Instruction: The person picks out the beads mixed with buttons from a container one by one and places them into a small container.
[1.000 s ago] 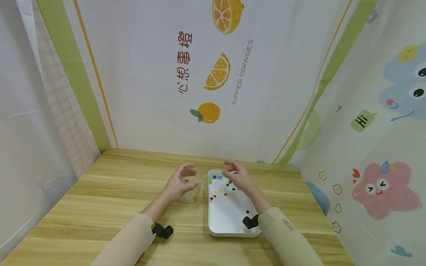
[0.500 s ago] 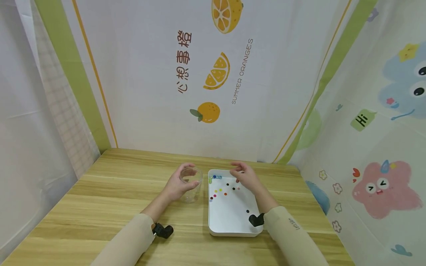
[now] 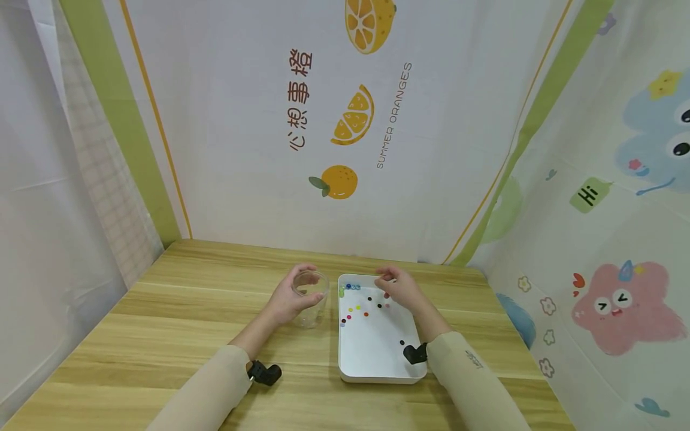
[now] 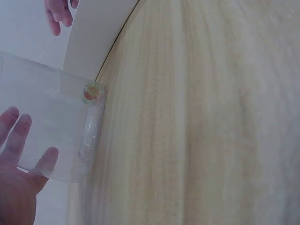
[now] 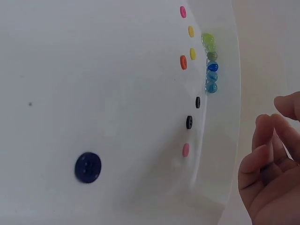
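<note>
The left hand (image 3: pixel 288 299) is curling round a clear cup (image 3: pixel 309 297) standing on the desk (image 3: pixel 188 299), left of center; 1 marble (image 4: pixel 91 91) is already sitting in it. The right hand (image 3: pixel 401 290) is hovering, fingers loosely bent and holding nothing, over the tray's (image 3: pixel 372 359) upper end, where buttons (image 3: pixel 356 311) and marbles (image 3: pixel 349 287) are lying, most still to shift. The tray's lower half is offering open room.

Left hand (image 4: pixel 16 187) grips clear cup (image 4: pixel 51 131) holding one marble (image 4: pixel 92 91).
</note>
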### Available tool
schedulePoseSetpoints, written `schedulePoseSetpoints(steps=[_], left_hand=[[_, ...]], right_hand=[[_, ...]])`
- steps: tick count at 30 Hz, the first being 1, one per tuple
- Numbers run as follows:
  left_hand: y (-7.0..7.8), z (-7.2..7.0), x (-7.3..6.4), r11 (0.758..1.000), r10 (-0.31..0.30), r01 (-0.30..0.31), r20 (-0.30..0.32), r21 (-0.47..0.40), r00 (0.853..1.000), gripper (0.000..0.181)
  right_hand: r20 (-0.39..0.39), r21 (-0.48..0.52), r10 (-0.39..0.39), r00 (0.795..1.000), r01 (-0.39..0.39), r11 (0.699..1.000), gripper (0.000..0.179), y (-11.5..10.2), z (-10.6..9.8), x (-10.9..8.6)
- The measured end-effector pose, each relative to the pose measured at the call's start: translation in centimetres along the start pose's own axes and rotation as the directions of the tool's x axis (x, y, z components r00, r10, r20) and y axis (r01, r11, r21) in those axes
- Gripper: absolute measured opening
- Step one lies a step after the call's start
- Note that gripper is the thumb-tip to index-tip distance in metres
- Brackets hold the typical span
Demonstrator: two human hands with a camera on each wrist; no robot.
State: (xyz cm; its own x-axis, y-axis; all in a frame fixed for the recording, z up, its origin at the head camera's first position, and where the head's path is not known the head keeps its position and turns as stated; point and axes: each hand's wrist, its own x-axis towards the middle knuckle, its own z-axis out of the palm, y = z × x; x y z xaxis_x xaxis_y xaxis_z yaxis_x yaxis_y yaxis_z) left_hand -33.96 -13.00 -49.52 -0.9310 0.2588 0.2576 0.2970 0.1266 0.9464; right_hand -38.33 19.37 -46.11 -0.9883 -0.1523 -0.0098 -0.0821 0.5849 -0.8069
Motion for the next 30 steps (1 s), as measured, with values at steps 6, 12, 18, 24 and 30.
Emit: schedulePoseSetpoints(steps=[6, 12, 18, 24, 30], left_hand=[[0.1, 0.1, -0.1, 1.0, 0.01, -0.01, -0.003, -0.003, 1.0, 0.069], [0.0, 0.2, -0.1, 0.999, 0.035, -0.035, -0.022, -0.026, 0.999, 0.066], [0.0, 0.2, 0.0, 0.999, 0.032, -0.033, -0.019, -0.026, 0.999, 0.067], [0.1, 0.2, 0.0, 0.999, 0.032, -0.032, -0.016, -0.02, 0.999, 0.067], [0.1, 0.2, -0.1, 0.999, 0.03, -0.03, -0.012, -0.021, 0.999, 0.068]], right_hand=[[0.045, -0.056, -0.011, 0.999, 0.014, 0.998, 0.034, 0.3, 0.2, 0.5], [0.101, -0.112, 0.008, 0.995, 0.003, 0.994, 0.033, -0.5, 0.9, 0.8], [0.152, -0.159, 0.012, 0.988, 0.013, 0.987, 0.028, -1.4, 2.3, 1.1], [0.193, -0.175, -0.011, 0.981, 0.045, 0.984, 0.026, -1.8, 3.9, 1.8], [0.198, -0.17, -0.05, 0.979, 0.084, 0.982, 0.02, -1.9, 5.4, 2.2]])
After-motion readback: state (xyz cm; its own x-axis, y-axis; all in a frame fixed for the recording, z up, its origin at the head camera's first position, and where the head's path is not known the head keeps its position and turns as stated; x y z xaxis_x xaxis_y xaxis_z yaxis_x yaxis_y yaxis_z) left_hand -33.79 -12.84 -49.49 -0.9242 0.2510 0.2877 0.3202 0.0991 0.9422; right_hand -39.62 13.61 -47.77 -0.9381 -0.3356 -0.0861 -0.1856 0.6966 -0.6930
